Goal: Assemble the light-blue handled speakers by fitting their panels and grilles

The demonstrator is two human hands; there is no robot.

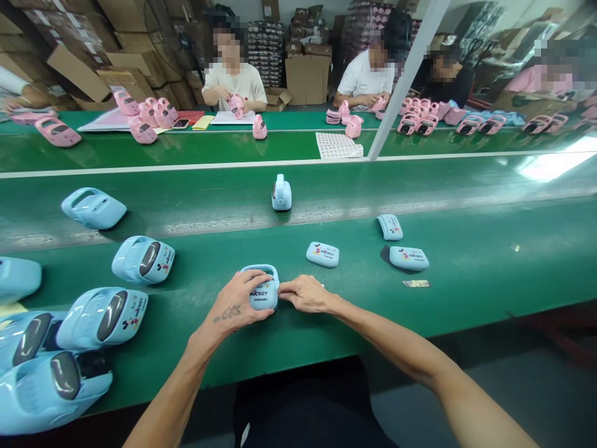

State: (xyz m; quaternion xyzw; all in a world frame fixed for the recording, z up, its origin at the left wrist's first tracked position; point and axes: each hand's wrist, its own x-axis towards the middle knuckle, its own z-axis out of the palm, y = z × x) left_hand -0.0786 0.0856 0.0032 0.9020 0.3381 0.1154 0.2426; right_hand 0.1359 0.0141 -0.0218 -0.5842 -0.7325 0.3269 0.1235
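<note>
A light blue plastic casing with a loop handle and a printed "Mickey Friends" front (263,296) rests on the green work surface. My left hand (237,298) is wrapped over it, fingers across the top and thumb along the lower edge. At the casing's right side, my right hand (305,294) is closed in a pinch, its fingertips touching the edge. Whatever is between those fingertips is too small to make out. Just to the right lies a loose printed blue cover (323,254).
Further right are another printed cover (408,258), a curved printed panel (390,227) and a small strip (416,284). Several blue casings (103,317) crowd the left side. One handled casing (281,193) stands ahead. Across the line, people handle pink casings (144,130).
</note>
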